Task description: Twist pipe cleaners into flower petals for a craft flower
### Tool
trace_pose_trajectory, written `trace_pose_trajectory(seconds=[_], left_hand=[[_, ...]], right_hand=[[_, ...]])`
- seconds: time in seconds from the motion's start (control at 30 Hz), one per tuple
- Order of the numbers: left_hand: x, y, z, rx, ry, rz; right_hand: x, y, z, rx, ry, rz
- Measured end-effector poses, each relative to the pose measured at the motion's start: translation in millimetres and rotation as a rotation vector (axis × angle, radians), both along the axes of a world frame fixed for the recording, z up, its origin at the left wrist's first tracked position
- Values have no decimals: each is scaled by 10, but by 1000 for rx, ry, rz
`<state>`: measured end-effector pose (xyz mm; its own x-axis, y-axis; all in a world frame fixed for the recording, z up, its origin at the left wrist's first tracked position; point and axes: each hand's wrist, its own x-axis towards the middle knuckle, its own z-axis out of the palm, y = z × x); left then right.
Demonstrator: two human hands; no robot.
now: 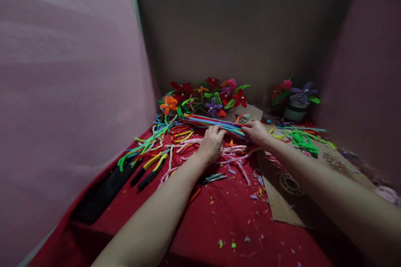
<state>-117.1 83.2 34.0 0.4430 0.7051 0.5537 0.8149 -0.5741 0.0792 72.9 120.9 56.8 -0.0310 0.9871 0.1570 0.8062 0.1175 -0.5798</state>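
A bundle of long pipe cleaners in blue, red, yellow and other colours lies across the back of the red-covered table. My right hand pinches the bundle near its right end. Against its near edge, my left hand has its fingers curled onto the strands; the fingertips are partly hidden. Loose pink pipe cleaners spread beneath both hands. Below my left wrist are small scissors, with the handle partly covered by my forearm. Yellow-and-black pliers rest to the left.
Pipe-cleaner flowers stand along the back, with more in a white pot at right. Green pipe cleaners lie on cardboard, near a pale ring. A black flat case sits left; coloured scraps dot the red cloth.
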Motion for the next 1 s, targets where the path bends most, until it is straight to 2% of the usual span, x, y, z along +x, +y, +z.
trace_pose_trajectory(seconds=[0.17,0.4,0.57,1.0], left_hand=[[41,7,-51,-6,25,-34],[16,27,-96,-124,168,63],[22,22,-71,-156,186,90],[16,45,-89,-176,172,88]], right_hand=[[-43,-67,19,-147,258,8],[-67,-167,110,-276,349,-33],[3,-153,175,-252,339,-61],[84,-151,160,-183,273,-141]])
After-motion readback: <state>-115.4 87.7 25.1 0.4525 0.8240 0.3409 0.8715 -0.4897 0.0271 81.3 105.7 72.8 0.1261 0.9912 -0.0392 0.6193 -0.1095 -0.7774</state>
